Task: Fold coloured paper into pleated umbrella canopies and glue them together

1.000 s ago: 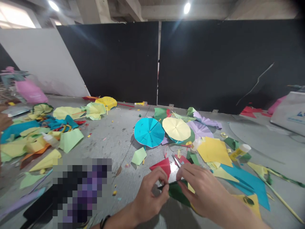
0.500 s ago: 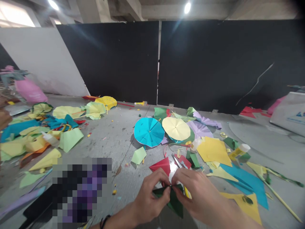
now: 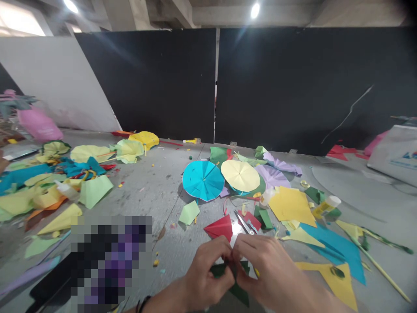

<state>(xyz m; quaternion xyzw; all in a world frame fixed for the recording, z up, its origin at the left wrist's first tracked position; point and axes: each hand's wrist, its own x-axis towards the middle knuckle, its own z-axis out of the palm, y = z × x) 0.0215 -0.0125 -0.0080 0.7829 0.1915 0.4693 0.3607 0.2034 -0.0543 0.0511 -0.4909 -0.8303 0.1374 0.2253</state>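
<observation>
My left hand [image 3: 210,271] and my right hand [image 3: 269,265] meet at the bottom middle, fingertips pinched together on a dark green piece of folded paper [image 3: 240,293]. Most of the fold lies hidden behind my fingers; pointed corners stick out below and between the hands. Just beyond them lie a red folded paper [image 3: 220,227] and scissors [image 3: 243,222], blades pointing away to the left. A second red scrap [image 3: 253,220] is beside the blades. Part of something yellow shows under my right hand.
A blue pleated paper disc [image 3: 203,180] and a cream one [image 3: 240,175] stand farther back. Yellow sheets [image 3: 291,205], a glue stick [image 3: 326,207] and blue paper [image 3: 339,250] lie right. Paper scraps cover the left side; a black panel [image 3: 146,82] closes the back.
Both hands have come closer together and tilted over the green paper, covering more of it. More of the scissors' handle end shows now. The other papers lie as before.
</observation>
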